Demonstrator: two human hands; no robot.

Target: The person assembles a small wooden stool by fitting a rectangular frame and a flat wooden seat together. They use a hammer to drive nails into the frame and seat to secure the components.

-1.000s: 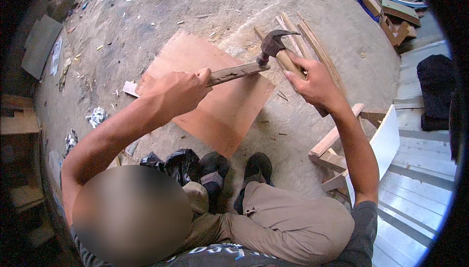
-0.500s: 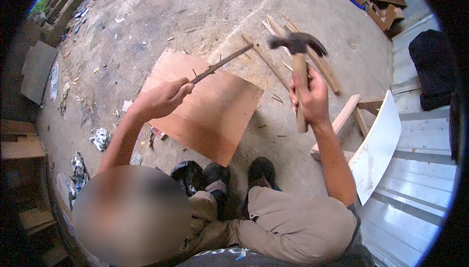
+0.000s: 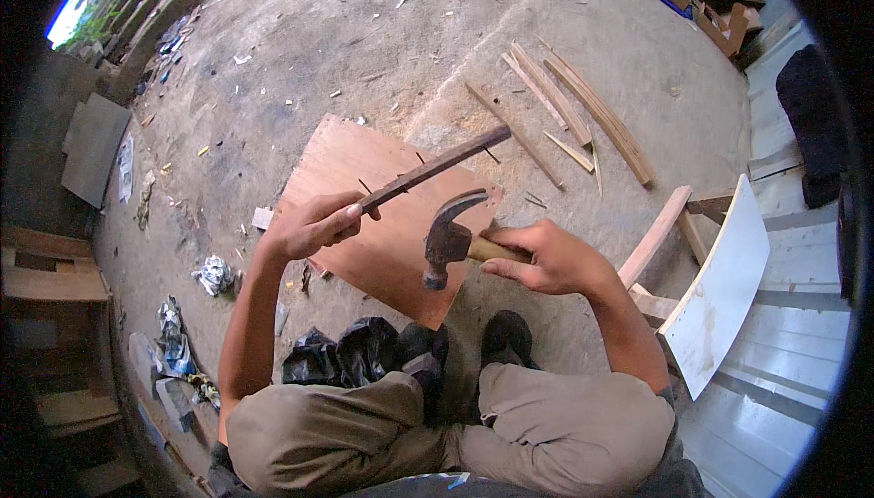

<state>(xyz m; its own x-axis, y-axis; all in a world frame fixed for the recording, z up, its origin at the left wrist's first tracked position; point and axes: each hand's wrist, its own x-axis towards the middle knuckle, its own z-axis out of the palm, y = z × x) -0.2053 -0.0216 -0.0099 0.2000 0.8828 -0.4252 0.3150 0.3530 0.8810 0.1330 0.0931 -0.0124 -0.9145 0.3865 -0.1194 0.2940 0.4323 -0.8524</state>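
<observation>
My left hand is closed round the near end of a dark, thin wooden strip. Several nails jut from the strip, which slants up to the right above a square plywood sheet. In my right hand is a claw hammer, gripped by its wooden handle close to the head. The hammer's claw points up and its striking face points down. Its head hangs over the sheet's right part, below the strip and apart from it.
Loose wood strips lie on the concrete floor ahead. To the right stands a wooden frame with a white panel, beside corrugated metal sheeting. A black plastic bag sits by my shoes. Crumpled foil and scraps litter the left.
The hammer has come down and left from its raised, upright position, and its head has turned over. The strip and my left hand sit slightly lower and farther right in view.
</observation>
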